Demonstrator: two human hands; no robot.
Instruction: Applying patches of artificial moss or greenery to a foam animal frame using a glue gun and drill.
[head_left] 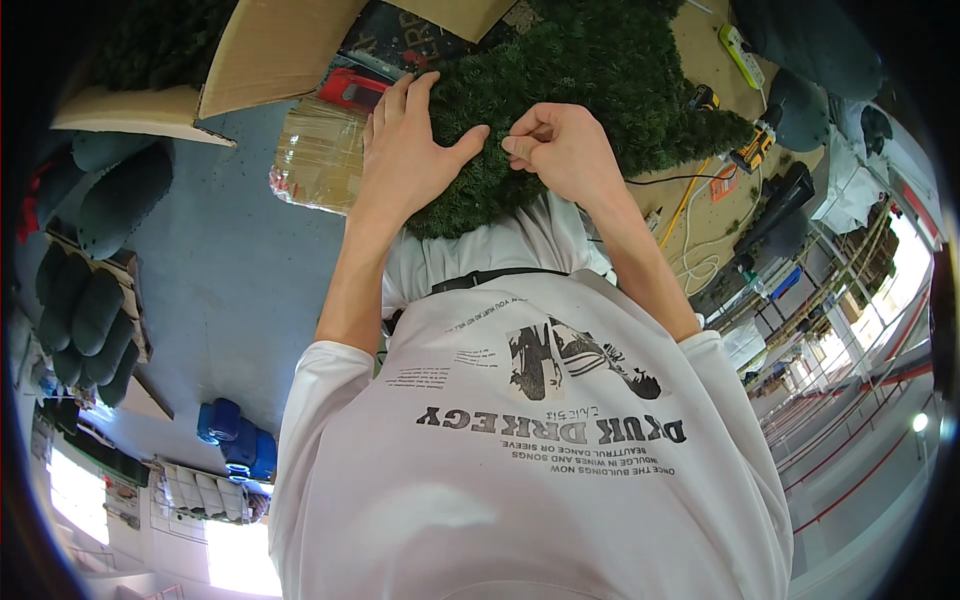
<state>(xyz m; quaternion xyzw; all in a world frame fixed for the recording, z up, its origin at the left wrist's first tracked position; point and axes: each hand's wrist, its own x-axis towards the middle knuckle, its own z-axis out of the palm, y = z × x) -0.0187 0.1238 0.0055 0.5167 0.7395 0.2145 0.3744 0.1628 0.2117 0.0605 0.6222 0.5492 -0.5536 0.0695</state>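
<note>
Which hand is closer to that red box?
Left. The left hand lies flat on the green mat, its fingertips just beside the red box; the right hand pinches the mat farther away.

It was a workshop or small factory floor. Stacks of dark green padded pieces (pixel 95 310) filled the left of the frame, flattened cardboard (pixel 270 45) lay at the top, and metal racking (pixel 830 290) with cables (pixel 690 215) stood at right.

We see a cardboard sheet (pixel 275 45) upper left; red box (pixel 352 90) beside a plastic-wrapped pkg (pixel 320 155); blue containers (pixel 238 440) lower left; yellow power strip (pixel 740 55) upper right.
</note>
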